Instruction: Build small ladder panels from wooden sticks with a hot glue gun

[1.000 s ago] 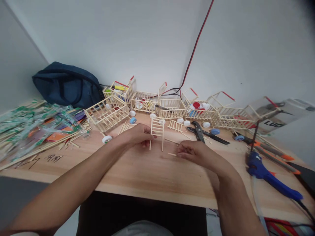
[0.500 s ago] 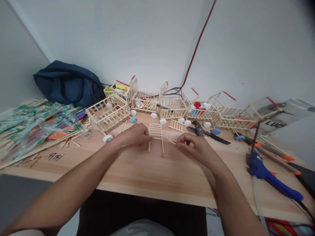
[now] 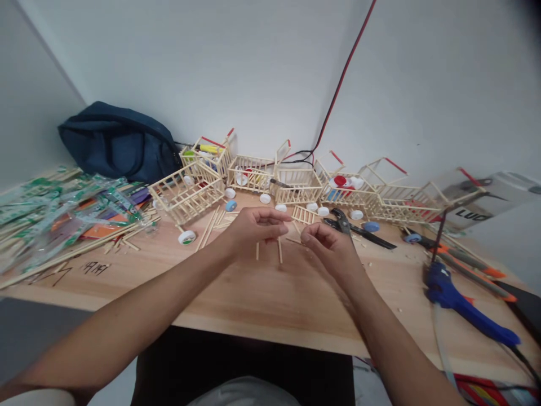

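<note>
My left hand (image 3: 262, 225) is over a small ladder-like frame (image 3: 280, 251) of thin wooden sticks, hiding most of it; two stick ends show below. Its fingers are stretched to the right with the thumb apart, holding nothing I can see. Just to the right, my right hand (image 3: 324, 243) is closed in a pinch. A short wooden stick (image 3: 296, 226) points up and left from its fingertips. Close to those fingers, another stick (image 3: 293, 241) lies on the wooden table. A second slatted panel (image 3: 305, 215) lies behind my right hand.
Several miniature stick carts (image 3: 192, 194) with bottle-cap wheels line the wall. Black pliers (image 3: 342, 221) lie behind my right hand. A blue glue gun (image 3: 459, 307) and orange-handled tools (image 3: 473, 265) are at right. At left are wrapped sticks (image 3: 63, 217) and a blue bag (image 3: 120, 141).
My left hand has shifted right over the ladder-like frame and its fingers have opened out. My right hand has risen slightly, and a short stick now shows at its fingertips.
</note>
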A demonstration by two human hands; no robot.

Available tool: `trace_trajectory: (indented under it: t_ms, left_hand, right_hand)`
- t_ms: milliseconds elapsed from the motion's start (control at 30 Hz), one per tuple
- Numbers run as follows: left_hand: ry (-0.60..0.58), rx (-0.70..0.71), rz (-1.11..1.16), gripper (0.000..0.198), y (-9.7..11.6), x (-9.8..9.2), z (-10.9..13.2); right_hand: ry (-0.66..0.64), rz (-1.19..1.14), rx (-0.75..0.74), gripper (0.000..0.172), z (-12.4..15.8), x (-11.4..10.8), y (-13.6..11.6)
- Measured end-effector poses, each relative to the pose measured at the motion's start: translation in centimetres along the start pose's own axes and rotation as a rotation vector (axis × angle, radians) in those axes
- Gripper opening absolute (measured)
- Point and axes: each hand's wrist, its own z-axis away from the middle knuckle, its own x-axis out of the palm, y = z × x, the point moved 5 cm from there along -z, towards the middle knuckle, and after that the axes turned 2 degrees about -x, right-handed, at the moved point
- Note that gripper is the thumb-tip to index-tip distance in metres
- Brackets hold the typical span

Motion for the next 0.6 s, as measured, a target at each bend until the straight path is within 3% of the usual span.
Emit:
trace_trajectory:
  t_ms: [167, 333, 467, 600]
  left_hand:
    - [-0.001, 0.081, 0.057, 0.021, -0.2, 1.2, 0.4]
    - [0.049, 0.195, 0.042, 0.019, 1.2, 0.2, 0.6]
    - [0.152, 0.300, 0.197, 0.021, 2.4, -2.1, 0.4]
    - [0.192, 0.263, 0.296, 0.025, 2.6, -3.4, 0.1]
  right_hand:
    - [-0.009, -0.023, -0.040, 0.024, 0.3, 1.1, -0.4]
    - [-0.013, -0.017, -0.070, 0.022, 0.1, 1.4, -0.5]
    - [0.102, 0.076, -0.107, 0.020, 0.5, -1.1, -1.9]
    - [0.344, 0.306, -0.070, 0.025, 3.4, -6.0, -4.5]
